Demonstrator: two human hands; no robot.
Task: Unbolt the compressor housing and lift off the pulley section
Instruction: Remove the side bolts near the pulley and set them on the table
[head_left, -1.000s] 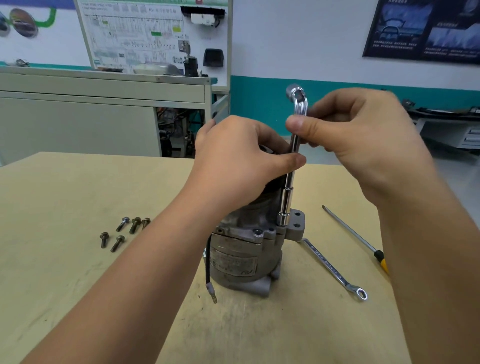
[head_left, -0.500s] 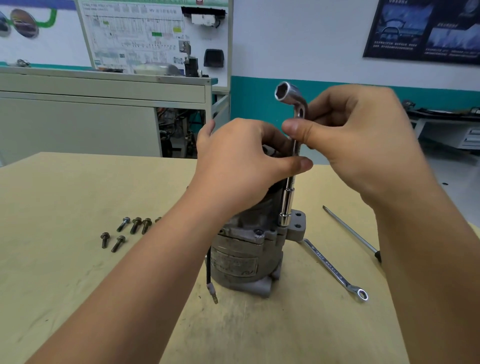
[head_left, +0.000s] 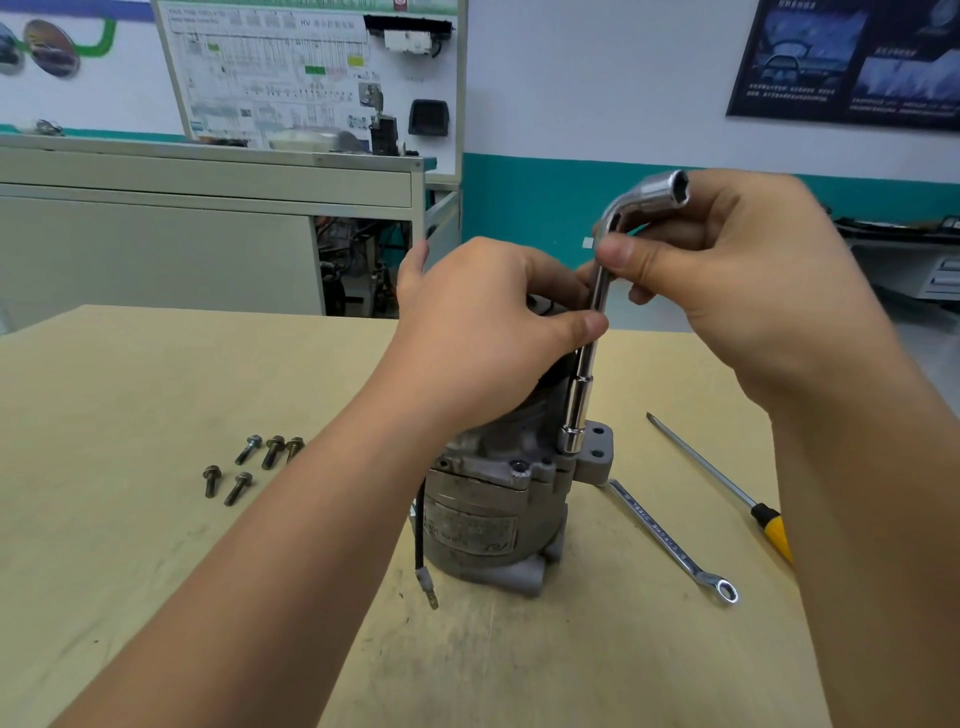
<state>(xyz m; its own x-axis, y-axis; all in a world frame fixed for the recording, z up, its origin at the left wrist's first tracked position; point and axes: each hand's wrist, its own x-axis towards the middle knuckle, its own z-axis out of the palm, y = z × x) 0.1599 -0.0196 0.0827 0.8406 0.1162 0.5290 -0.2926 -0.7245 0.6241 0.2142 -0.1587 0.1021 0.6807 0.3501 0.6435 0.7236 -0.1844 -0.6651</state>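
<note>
Two hands are at the compressor (head_left: 483, 519), which stands upright on the table (head_left: 156, 597) directly beneath the left hand (head_left: 493, 322). The left hand lies over the top end of the unit with its fingers curled down round it. Its thumb tip rests against the shaft of the socket wrench (head_left: 584, 384).

The right hand (head_left: 743, 296) pinches that shaft between thumb and forefinger just below the bend. The L-shaped wrench stands nearly vertical. Its lower socket sits on the housing flange below the left thumb, beside a mounting ear. Whether a bolt head is inside that socket cannot be told.

Five loose bolts (head_left: 249, 467) lie on the table at the outer side of the left forearm. A combination spanner (head_left: 670, 545) and a screwdriver (head_left: 722, 483) lie below the right hand, between the compressor and the right forearm. A black lead (head_left: 420, 540) hangs from the housing beside the left forearm.
</note>
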